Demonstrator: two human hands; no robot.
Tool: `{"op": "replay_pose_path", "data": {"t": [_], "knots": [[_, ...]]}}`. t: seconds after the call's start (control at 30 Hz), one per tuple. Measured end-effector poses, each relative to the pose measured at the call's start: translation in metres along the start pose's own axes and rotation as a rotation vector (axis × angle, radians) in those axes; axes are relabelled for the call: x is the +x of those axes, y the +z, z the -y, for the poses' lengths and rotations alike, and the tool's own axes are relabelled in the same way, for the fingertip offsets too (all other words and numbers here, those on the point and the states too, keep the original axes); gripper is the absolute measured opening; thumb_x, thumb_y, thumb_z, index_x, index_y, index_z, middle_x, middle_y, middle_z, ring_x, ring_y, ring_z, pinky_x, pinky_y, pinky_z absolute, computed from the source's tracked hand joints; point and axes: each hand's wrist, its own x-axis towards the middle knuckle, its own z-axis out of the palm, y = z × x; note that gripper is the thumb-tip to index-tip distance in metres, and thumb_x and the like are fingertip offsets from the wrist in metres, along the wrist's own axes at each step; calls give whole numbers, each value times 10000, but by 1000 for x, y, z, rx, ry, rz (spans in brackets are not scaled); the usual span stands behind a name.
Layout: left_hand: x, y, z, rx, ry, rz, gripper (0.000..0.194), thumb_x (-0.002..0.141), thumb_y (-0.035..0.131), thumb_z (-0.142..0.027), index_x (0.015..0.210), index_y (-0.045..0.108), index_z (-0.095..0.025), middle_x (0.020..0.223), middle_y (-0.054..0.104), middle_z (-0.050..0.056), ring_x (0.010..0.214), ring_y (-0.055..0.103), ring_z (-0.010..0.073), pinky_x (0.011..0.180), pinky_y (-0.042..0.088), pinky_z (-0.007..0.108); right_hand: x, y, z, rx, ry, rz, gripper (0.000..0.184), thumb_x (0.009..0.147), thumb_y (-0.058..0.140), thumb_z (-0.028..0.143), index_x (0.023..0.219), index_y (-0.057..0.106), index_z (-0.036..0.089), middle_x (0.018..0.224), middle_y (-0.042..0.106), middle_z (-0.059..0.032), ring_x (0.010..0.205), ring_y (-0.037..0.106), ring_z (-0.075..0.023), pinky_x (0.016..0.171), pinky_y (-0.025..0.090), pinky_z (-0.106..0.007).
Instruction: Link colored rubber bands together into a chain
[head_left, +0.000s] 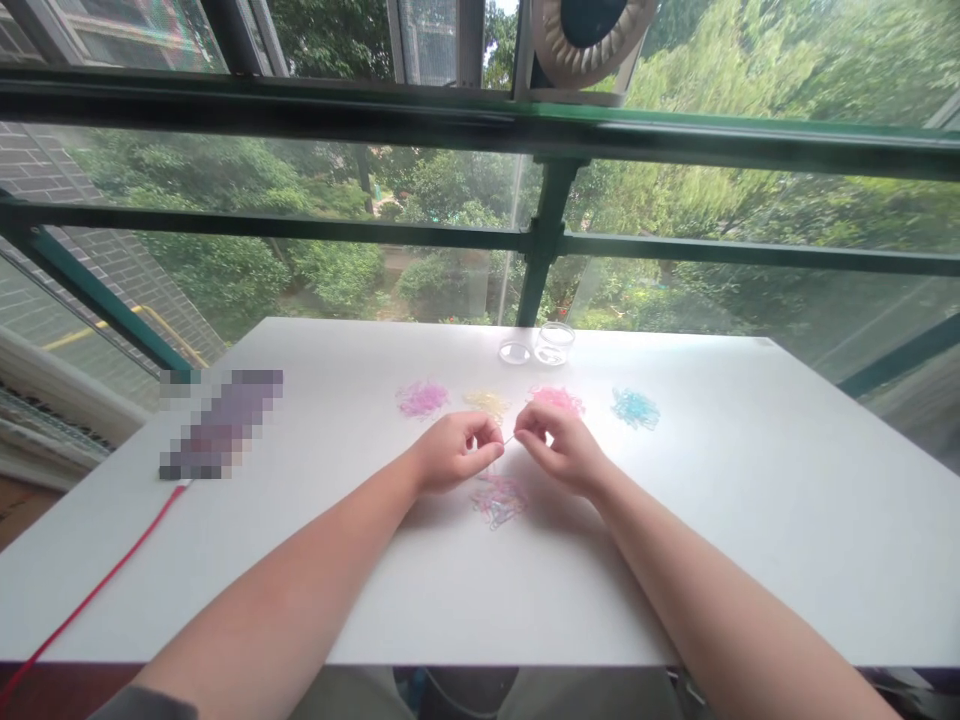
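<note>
My left hand (459,450) and my right hand (559,445) meet over the middle of the white table (300,560), fingertips pinched. Between them a thin pale rubber band (509,440) is drawn taut; its ends are hidden in the fingers. Just below lies a mixed-colour pile of small rubber bands (499,502), pink and whitish. Beyond my hands are a purple pile (422,399), a yellow pile (487,404), a pink pile (556,400) partly behind my right hand, and a teal pile (635,407) to the right.
A clear round jar (555,345) stands near the table's far edge, its lid (514,352) lying to its left. On the left is a blurred-out dark object (229,425) with a red cable (105,580). Green-framed windows (551,220) rise behind the table.
</note>
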Motion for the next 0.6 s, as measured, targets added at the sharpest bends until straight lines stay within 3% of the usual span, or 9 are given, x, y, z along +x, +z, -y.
{"op": "replay_pose_path", "data": {"t": [0.07,0.27,0.47,0.6], "knots": [[0,0,0,6,-19,9,140,777,532,-274,722,559,-148,682,566,-3,611,478,92,577,373,213,0,3,2,2,-15,27,73,736,498,115,721,509,186,637,508,5,577,439,-115,544,361,-245],[0,1,-1,13,-27,35,152,785,526,-288,744,567,-147,695,576,1,620,486,93,585,381,213,1,-3,-1,-31,11,-50,65,754,496,130,713,514,179,631,511,3,568,430,-109,538,356,-241],[1,4,1,69,-48,-31,174,790,519,-311,783,594,-155,745,619,14,650,529,103,584,391,213,0,0,-2,-68,-40,69,70,747,503,124,731,543,178,637,532,2,587,468,-111,550,372,-234],[1,3,4,131,-51,-50,138,776,536,-286,782,603,-165,794,634,16,708,553,112,597,395,212,2,-30,-12,-229,-7,10,77,738,517,148,717,583,180,709,573,-26,638,513,-128,597,402,-248]]}}
